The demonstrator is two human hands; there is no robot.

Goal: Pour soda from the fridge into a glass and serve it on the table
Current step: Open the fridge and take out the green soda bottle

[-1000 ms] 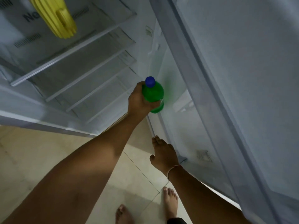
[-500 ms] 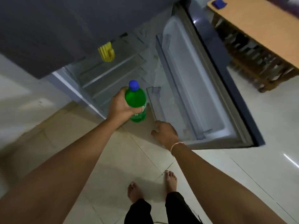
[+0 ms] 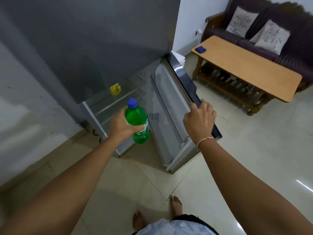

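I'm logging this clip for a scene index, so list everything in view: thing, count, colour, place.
soda bottle: 1, green with blue cap, held upright in front of the open fridge
fridge: 1, grey, left of centre, lower door swung open
yellow object: 1, on a fridge shelf
table: 1, light wood top, right of the fridge
blue item: 1, on the table's far corner
sofa: 1, dark, behind the table
cushions: 2, pale, printed, on the sofa
left hand: grips the bottle
right hand: on the door's edge, thread band on wrist
feet: 2, bare, on the tile floor
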